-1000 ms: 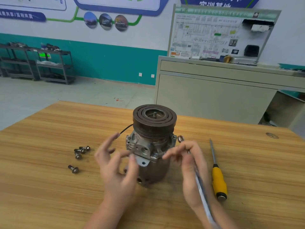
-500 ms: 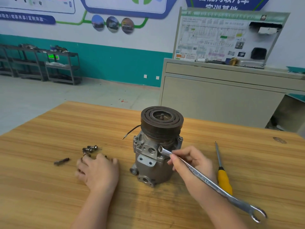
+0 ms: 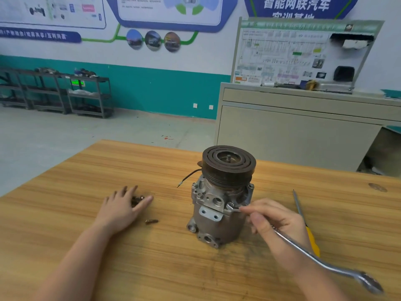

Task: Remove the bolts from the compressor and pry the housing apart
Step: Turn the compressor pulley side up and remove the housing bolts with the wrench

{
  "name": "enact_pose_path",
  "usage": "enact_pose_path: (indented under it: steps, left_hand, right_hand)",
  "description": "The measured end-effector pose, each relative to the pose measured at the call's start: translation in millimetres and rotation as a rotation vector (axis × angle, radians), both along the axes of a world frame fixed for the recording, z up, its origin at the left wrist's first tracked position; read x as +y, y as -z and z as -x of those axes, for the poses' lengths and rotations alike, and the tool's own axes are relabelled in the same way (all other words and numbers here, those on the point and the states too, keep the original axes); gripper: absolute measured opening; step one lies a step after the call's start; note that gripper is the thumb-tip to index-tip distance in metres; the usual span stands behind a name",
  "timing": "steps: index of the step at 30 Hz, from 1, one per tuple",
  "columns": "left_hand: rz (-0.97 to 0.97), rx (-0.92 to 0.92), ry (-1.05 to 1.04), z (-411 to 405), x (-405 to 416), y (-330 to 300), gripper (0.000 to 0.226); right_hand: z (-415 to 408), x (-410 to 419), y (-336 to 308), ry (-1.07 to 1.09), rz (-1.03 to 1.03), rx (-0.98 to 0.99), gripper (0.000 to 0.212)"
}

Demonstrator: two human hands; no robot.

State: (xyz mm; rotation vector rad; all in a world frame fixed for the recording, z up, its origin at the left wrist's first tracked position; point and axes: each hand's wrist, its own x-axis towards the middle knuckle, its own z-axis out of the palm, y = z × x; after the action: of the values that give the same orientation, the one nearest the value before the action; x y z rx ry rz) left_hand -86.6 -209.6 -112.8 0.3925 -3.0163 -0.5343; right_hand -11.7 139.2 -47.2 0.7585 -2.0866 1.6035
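While the compressor point(image 3: 221, 196) stands pulley-up on the wooden table point(image 3: 65, 224), my right hand point(image 3: 275, 222) grips the wrench point(image 3: 321, 259), its far end set on a bolt at the housing flange. Left hand point(image 3: 121, 207) lies flat, fingers loose, over a cluster of loose bolts point(image 3: 137, 199); one more bolt point(image 3: 151, 221) lies just beside it. Yellow-handled screwdriver point(image 3: 303, 222) lies right of my right hand. Black wire point(image 3: 189, 175) sticks out left of the pulley. Wall sign point(image 3: 297, 5) reads 智能网联汽车; other print is too blurred to read.
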Motion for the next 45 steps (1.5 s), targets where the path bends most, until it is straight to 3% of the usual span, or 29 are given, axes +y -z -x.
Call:
enact_pose_path:
  steps: [3,5,8,10,14,16,20,26,29,31,33,39,45]
  left_hand:
    - [0.060,0.015,0.066,0,17,8,0.113]
    - [0.052,0.026,0.105,2,27,9,0.107]
    - [-0.194,0.049,0.095,0,32,-1,0.097]
    - [-0.238,0.027,0.123,-5,35,-3,0.100]
    - [0.067,-0.084,0.254,-21,63,3,0.126]
    - [0.146,-0.098,0.264,-24,81,7,0.128]
    - [0.160,-0.186,0.305,-15,90,4,0.093]
    - [0.005,-0.078,0.550,-10,86,7,0.049]
    - [-0.121,-0.010,0.614,-10,81,6,0.042]
    - [-0.127,0.021,0.641,-8,77,6,0.042]
    - [-0.101,0.050,0.630,-7,69,7,0.041]
    - [0.050,0.169,0.227,13,31,16,0.039]
    - [0.060,0.137,0.112,23,14,19,0.042]
  right_hand:
    - [-3,-4,-3,0.034,0.093,-0.079,0.019]
    - [-5,-7,-1,0.056,0.133,-0.106,0.013]
    - [-9,-13,4,0.084,0.235,-0.158,0.022]
    - [-11,-20,6,0.111,0.358,-0.204,0.022]
    - [-16,-30,8,0.169,0.438,-0.193,0.028]
    - [-17,-32,7,0.211,0.390,-0.147,0.027]
    - [-19,-44,6,0.347,0.368,-0.123,0.025]
    - [-17,-62,11,0.334,0.850,-0.216,0.061]
    - [-18,-63,10,0.301,0.819,-0.207,0.052]
    - [-19,-62,10,0.260,0.862,-0.212,0.032]
    - [-23,-63,9,0.248,0.970,-0.180,0.014]
    - [-32,-67,23,0.485,1.145,-0.103,0.060]
    - [-27,-64,15,0.509,1.089,-0.075,0.053]
